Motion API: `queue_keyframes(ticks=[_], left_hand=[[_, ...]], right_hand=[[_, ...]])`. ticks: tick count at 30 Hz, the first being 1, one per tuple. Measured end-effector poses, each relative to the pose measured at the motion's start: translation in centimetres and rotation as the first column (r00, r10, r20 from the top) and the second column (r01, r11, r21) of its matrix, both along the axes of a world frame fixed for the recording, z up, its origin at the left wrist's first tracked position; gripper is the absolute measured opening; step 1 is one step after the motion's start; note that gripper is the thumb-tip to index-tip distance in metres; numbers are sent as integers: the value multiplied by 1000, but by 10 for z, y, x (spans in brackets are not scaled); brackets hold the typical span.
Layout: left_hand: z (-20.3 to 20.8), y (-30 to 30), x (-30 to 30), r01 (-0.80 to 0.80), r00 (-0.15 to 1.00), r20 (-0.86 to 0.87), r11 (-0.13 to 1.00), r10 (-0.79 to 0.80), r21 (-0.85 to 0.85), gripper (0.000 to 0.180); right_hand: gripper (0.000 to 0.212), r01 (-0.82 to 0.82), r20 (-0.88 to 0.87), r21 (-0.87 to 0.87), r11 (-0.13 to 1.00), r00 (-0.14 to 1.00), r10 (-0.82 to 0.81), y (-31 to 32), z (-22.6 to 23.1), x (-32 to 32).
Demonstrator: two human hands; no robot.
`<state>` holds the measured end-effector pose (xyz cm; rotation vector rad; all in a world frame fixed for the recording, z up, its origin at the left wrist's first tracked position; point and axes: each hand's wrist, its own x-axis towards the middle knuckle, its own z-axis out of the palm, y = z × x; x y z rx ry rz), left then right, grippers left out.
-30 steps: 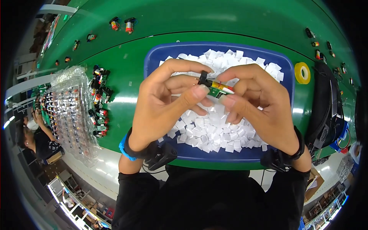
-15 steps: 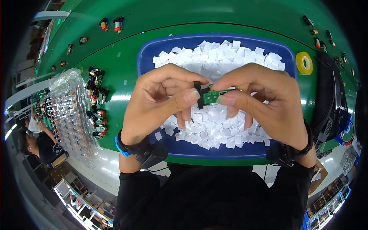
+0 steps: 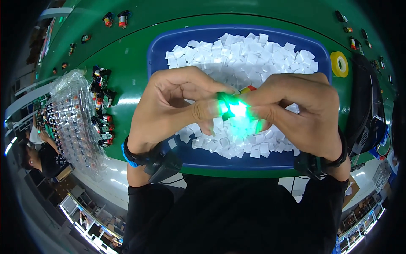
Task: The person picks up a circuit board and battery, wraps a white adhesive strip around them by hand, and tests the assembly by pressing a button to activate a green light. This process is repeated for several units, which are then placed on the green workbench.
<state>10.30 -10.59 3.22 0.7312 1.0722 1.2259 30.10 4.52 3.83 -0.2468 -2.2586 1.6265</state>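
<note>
Between my two hands is a small circuit board assembly (image 3: pixel 239 110), glowing bright white-green; the glare washes out its detail. My left hand (image 3: pixel 169 112) pinches its black end piece between thumb and forefinger. From the other side, the thumb and fingers of my right hand (image 3: pixel 302 110) close on the board and cover much of it. A red and yellow part (image 3: pixel 248 89) shows just behind the fingertips. Both hands are above a blue tray (image 3: pixel 237 28) heaped with small white square pieces (image 3: pixel 239 53).
Several small wired assemblies (image 3: pixel 101 95) lie left of the tray, beside a clear plastic tray (image 3: pixel 78 122) filled with more parts. Yellow tape (image 3: pixel 333 64) and a black bag (image 3: pixel 359 97) are at right. A person (image 3: pixel 34 156) sits at far left.
A bright green light has come on at the board, which was unlit and plainly green before. My right hand has turned and its fingers have moved closer to the black end piece.
</note>
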Motion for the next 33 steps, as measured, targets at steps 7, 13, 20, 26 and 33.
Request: queue_keyframes(ticks=[7,13,20,26,33], left_hand=[[0,6,5,-45,966,-250,995,65,84,39],[4,5,6,-139,974,-178,990,143,36,45],[5,3,8,-83,991,-113,995,76,-52,41],[0,4,14,-107,974,-205,994,101,-21,39],[6,6,23,-156,986,51,984,161,-88,37]], right_hand=[[20,130,-157,391,911,985,-74,4,-3,-6],[34,185,-214,594,783,975,-68,9,-10,-2],[31,173,-232,734,656,973,3,13,-10,-7],[25,162,-104,380,911,986,-132,3,-10,-9],[19,180,-62,275,944,984,-170,-2,-5,-8]])
